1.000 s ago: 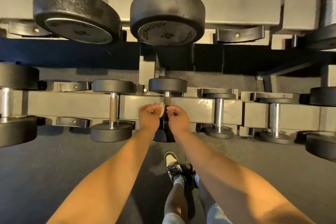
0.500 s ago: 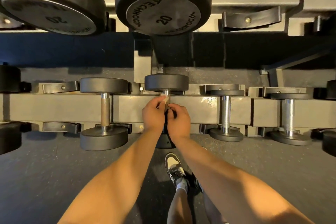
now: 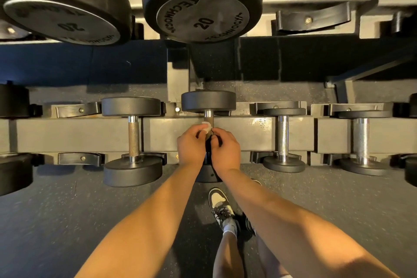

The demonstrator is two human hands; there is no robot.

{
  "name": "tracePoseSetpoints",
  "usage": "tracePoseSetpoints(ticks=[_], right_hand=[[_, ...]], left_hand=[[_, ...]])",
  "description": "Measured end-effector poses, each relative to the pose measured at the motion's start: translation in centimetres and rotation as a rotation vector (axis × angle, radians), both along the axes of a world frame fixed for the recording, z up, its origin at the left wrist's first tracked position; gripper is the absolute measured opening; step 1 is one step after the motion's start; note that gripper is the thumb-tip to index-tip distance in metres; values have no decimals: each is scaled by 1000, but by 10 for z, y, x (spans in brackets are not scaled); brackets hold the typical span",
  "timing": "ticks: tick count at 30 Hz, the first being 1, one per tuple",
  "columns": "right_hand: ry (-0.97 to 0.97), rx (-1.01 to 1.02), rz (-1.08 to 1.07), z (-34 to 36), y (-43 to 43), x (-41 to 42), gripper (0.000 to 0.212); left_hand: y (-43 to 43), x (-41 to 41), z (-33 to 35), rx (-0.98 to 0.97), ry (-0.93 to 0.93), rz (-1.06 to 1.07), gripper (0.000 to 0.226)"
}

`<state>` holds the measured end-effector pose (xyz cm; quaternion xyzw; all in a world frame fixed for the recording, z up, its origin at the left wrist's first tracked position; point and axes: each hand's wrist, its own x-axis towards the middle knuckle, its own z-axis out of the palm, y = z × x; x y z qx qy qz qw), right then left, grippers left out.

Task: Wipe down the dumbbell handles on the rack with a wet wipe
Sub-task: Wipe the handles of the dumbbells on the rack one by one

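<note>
My left hand [image 3: 191,144] and right hand [image 3: 225,151] are pinching 1 wet wipe [image 3: 206,126] around 1 handle [image 3: 208,119], among 4 dumbbells [image 3: 133,135] on the rack [image 3: 248,133].

Knurled bright metal handles [image 3: 283,136] (the left one [image 3: 133,136] duller, brownish), matt black rubbery heads [image 3: 208,101], speckled rough floor [image 3: 67,221].

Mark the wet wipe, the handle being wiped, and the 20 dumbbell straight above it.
wet wipe [image 3: 206,126]: head view, middle of the visible white patch.
handle [image 3: 209,118]: head view, bare metal just beyond the wipe.
20 dumbbell [image 3: 203,17]: head view, end face near the number.
</note>
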<state>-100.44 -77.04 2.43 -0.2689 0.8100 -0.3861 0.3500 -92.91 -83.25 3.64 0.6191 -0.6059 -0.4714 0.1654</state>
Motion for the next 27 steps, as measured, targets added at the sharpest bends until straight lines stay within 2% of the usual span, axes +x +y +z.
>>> tracePoseSetpoints(ticks=[3,8,13,16,23,27], right_hand=[[-7,-3,-4,0,0,0,30],[4,-13,-35,-6,-1,2,30],[-68,-27,-83,-6,3,1,28],[-80,-16,-79,-3,6,2,27],[-33,-24,-36,-9,3,-1,28],[-94,-15,-71,-6,5,-2,27]], left_hand=[[4,8,2,-16,2,-35,22],[-17,-7,3,-5,37,21,26],[-7,1,5,-24,-15,-72,23],[11,19,2,30,-42,-117,22],[-3,12,8,39,-68,-31,21],[6,9,12,2,-146,-114,20]])
